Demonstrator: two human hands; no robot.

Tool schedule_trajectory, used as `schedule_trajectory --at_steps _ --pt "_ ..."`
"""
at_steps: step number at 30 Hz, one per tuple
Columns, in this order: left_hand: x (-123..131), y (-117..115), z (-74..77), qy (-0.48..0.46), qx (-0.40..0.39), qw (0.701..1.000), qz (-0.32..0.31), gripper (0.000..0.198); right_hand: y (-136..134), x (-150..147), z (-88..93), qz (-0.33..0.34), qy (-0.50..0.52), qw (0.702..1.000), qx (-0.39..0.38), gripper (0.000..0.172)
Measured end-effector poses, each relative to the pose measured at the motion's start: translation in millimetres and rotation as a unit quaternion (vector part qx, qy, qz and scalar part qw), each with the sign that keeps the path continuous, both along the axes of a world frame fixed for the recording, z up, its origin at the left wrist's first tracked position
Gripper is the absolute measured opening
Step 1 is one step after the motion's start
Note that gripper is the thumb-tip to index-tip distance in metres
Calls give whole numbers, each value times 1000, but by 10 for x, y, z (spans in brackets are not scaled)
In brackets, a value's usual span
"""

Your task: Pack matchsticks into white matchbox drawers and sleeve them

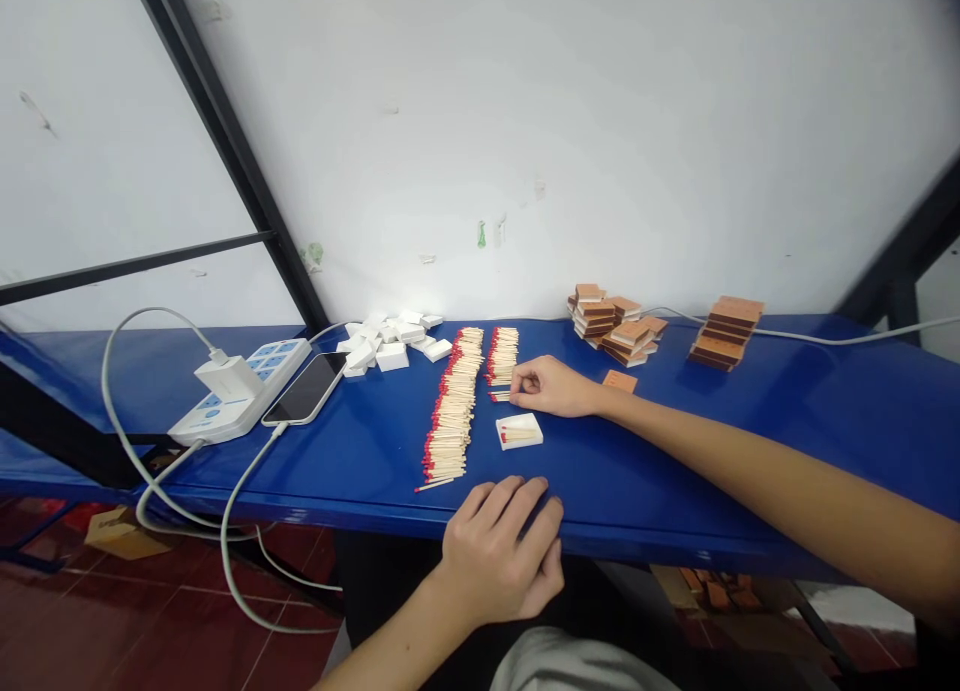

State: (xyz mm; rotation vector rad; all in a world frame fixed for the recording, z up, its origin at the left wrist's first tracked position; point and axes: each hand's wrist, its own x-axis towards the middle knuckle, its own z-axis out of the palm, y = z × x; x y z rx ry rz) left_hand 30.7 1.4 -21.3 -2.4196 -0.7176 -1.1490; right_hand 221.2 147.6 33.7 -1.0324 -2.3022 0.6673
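My right hand (551,386) is closed in a pinch at the near end of a short row of matches (504,354). A few matches (500,396) with red heads stick out to the left of its fingertips. Just below that hand lies a white matchbox tray (531,439), open side up, with several matches inside. A longer row of matches (454,406) runs along its left, heads pointing left. My left hand (504,551) rests at the front edge of the blue table (600,501), fingers loosely stretched and thumb apart, holding nothing I can see.
White empty trays (394,336) are heaped at the back left, beside a phone (307,389) and a power strip (247,391) with white cables. Brown matchboxes (619,321) are piled at the back right, near stacked covers (727,333). One orange-brown cover (620,381) lies behind my right wrist.
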Motion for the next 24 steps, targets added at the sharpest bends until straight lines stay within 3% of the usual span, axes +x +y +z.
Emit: schedule_trajectory --at_steps 24 --pt "11 2 -19 -5 10 1000 4 28 -9 -6 -25 -19 31 999 2 15"
